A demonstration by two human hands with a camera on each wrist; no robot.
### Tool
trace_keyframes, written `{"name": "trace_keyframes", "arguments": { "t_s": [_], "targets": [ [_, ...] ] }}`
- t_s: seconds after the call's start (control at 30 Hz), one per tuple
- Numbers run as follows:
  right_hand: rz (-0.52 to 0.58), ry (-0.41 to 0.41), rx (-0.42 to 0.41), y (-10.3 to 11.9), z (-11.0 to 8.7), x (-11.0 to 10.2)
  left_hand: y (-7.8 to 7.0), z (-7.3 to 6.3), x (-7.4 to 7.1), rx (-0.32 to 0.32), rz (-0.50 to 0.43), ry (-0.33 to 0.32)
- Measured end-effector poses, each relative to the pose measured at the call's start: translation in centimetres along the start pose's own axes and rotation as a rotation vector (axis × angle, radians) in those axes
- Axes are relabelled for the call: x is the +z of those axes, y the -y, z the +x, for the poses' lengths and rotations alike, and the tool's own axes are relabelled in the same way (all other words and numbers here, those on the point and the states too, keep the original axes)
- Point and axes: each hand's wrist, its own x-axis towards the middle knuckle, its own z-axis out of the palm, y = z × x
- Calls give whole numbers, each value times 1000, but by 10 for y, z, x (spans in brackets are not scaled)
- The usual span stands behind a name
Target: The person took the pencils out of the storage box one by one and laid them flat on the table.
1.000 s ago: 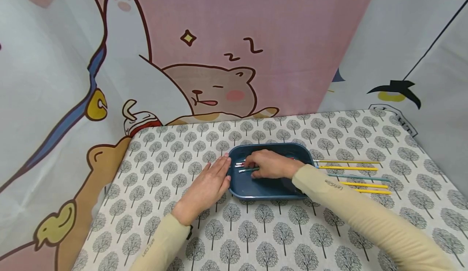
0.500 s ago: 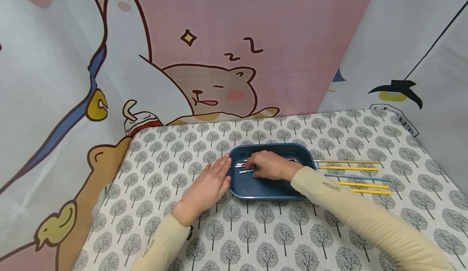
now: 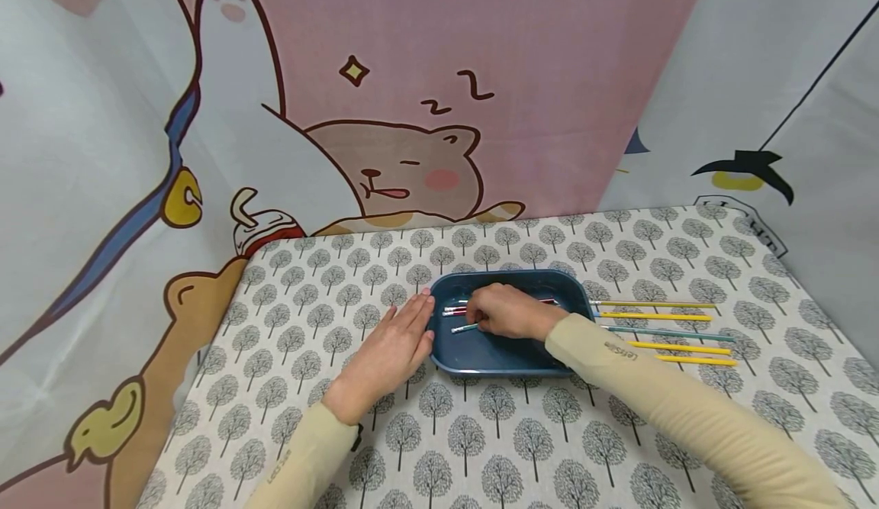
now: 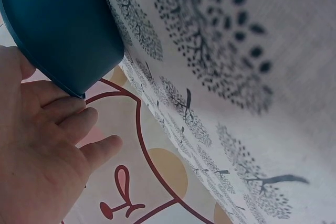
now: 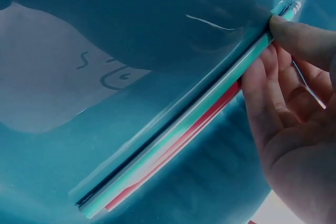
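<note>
A dark blue tray (image 3: 474, 356) lies on the table. My left hand (image 3: 390, 349) rests against its left end, fingers straight along the rim; the left wrist view shows the fingertips (image 4: 73, 106) at the tray's edge. Inside the tray, my right hand (image 3: 508, 310) pinches a green pencil (image 5: 178, 123) between thumb and fingers, close to its white-banded eraser end. The pencil lies low over the tray floor. A red pencil (image 5: 224, 99) runs beside it, partly behind the fingers. In the head view, the right hand hides the middle of the pencils in the tray.
Right of the tray, several pencils lie roughly parallel on the tree-print cloth: yellow ones (image 3: 662, 317), a teal one (image 3: 693, 335) and a dull gold one (image 3: 659, 304). The right sleeve (image 3: 659, 379) passes over some of their ends. A cartoon-print curtain (image 3: 549, 97) stands behind the table.
The green pencil's eraser end has shifted slightly toward the near side, away from the red pencils. My right fingers have drawn in around it. My left hand and the tray stay put.
</note>
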Motion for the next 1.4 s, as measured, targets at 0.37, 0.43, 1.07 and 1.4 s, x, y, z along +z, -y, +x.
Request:
{"name": "trace_keyframes", "arguments": {
  "t_s": [0.37,0.43,1.07,1.4],
  "targets": [
    [-1,-19,-37,0,-1,-1,0,0,-1,-1,0,13],
    [-6,-29,-43,1,-1,-3,0,0,-1,-1,3,17],
    [-33,-65,-63,14,-8,-26,0,-1,0,-1,8,20],
    [-7,-127,-77,24,-18,-48,1,0,1,11,-1,-10]
  ]
}}
